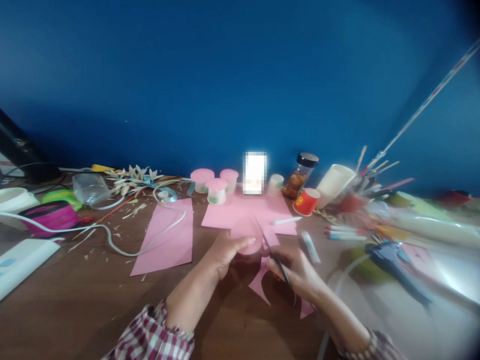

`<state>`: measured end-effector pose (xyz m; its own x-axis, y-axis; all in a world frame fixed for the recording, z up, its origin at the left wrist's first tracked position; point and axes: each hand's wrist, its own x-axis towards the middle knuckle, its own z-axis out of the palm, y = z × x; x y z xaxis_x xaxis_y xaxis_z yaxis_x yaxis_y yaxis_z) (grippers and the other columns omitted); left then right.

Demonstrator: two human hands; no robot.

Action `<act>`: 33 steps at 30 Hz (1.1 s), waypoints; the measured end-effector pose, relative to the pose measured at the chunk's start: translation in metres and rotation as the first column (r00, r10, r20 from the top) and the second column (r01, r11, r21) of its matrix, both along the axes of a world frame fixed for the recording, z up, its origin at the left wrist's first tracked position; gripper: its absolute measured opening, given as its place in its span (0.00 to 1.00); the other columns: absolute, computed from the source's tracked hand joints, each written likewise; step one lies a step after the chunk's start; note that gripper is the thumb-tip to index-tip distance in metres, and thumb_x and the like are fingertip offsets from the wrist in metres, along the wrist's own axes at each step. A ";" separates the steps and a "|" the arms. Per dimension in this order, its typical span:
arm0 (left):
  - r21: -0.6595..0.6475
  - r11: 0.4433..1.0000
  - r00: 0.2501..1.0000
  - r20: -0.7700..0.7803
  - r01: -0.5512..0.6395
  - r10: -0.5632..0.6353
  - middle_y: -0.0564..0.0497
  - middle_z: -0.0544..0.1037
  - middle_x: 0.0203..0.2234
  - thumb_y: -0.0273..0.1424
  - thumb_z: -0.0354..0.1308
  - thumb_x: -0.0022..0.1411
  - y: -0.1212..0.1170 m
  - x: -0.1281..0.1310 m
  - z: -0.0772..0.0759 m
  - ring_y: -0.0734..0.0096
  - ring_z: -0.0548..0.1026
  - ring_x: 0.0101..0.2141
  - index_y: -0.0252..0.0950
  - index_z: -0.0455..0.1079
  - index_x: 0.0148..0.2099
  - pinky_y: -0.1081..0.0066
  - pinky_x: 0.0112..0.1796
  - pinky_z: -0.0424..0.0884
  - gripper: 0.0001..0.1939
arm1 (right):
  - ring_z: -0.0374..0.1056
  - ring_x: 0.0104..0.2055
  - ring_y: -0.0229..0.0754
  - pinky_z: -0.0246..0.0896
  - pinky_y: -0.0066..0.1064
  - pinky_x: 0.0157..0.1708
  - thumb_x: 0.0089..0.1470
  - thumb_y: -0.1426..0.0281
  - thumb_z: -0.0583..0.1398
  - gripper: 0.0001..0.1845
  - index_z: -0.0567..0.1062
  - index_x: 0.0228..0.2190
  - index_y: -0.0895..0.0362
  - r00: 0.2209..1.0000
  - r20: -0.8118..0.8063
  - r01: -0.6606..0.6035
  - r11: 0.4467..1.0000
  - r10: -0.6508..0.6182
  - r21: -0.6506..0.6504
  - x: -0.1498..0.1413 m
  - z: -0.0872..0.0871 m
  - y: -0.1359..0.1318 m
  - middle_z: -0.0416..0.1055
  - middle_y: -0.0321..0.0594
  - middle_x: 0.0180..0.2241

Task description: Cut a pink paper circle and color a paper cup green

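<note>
My left hand (pixel 228 252) grips a rounded piece of pink paper (pixel 249 247), its thumb lying on top. In my right hand (pixel 298 270) are black-handled scissors (pixel 278 264), their blades pointing up and forward beside that paper's right edge. A curved pink offcut (pixel 260 286) hangs below the scissors, between my hands. Just beyond lies a larger pink sheet (pixel 219 214) with a white pen (pixel 287 220) on it. Behind it, several small paper cups (pixel 216 197) carry round pink paper tops.
Another pink sheet (pixel 168 240) lies left under a white cable. At right are a glue stick (pixel 311 247), a red cup (pixel 306 202), a dark-lidded jar (pixel 300 175), markers (pixel 345 232) and a blue glue gun (pixel 393 265). A white power strip (pixel 26 260) sits far left.
</note>
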<state>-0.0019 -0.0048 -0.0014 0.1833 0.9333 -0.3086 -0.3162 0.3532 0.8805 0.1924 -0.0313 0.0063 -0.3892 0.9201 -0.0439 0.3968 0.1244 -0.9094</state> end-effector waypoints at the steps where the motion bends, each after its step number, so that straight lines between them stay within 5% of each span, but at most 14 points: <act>1: 0.003 1.000 1.000 0.007 0.007 -0.007 0.38 0.80 0.36 0.33 0.69 0.44 0.000 0.000 0.000 0.53 0.79 0.37 0.29 0.74 0.44 0.58 0.41 0.73 0.23 | 0.54 0.22 0.33 0.49 0.25 0.21 0.56 0.58 0.58 0.18 0.71 0.28 0.61 1.000 -0.003 0.001 1.000 -0.001 -0.002 0.000 0.000 0.000 0.58 0.32 0.20; 33: 0.098 0.995 0.996 -0.087 0.010 -0.001 0.40 0.81 0.35 0.34 0.69 0.45 -0.002 0.003 -0.001 0.54 0.78 0.38 0.30 0.76 0.41 0.60 0.41 0.72 0.19 | 0.53 0.22 0.34 0.48 0.26 0.21 0.56 0.53 0.56 0.22 0.70 0.27 0.61 0.999 -0.031 -0.012 1.000 0.013 0.027 -0.002 0.006 0.000 0.59 0.33 0.20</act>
<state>0.0011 -0.0070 -0.0026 0.1648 0.9590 -0.2305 -0.2353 0.2651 0.9351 0.1900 -0.0316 0.0123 -0.4013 0.9159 -0.0072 0.3665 0.1534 -0.9177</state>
